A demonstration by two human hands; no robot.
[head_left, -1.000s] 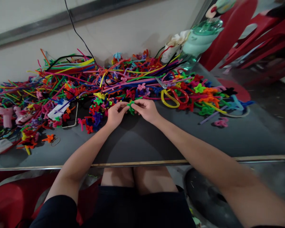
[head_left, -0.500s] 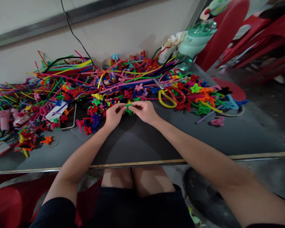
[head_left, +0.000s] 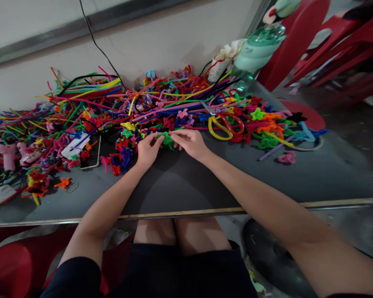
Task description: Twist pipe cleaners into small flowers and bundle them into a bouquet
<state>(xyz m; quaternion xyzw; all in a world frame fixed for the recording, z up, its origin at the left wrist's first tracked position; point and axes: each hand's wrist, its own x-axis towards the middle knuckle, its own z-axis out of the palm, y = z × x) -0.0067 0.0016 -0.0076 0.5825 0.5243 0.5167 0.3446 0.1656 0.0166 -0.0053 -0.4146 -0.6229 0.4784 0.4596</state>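
Between my two hands is a small green pipe-cleaner flower [head_left: 167,140], held just above the grey table. My left hand [head_left: 148,150] pinches its left side between thumb and forefinger. On the other side, my right hand [head_left: 190,142] grips the flower's upper right edge with thumb and fingertips. Just left of my left hand lies a cluster of red, blue and purple pipe-cleaner flowers [head_left: 124,155]. Scissors [head_left: 224,126] with yellow and red handles lie to the right of my right hand, blades on the pile.
A long heap of coloured pipe cleaners [head_left: 96,93] runs along the wall. A phone [head_left: 95,155] lies left, partly covered. At the back right stand a paper cup [head_left: 216,69] and a green bottle [head_left: 255,54]. Red chairs [head_left: 335,58] are beyond. The table's front edge [head_left: 186,214] is near my lap.
My fingers have shifted apart slightly on the green flower, so more of it shows. My right hand has moved a little up and right. The camera view has shifted slightly.
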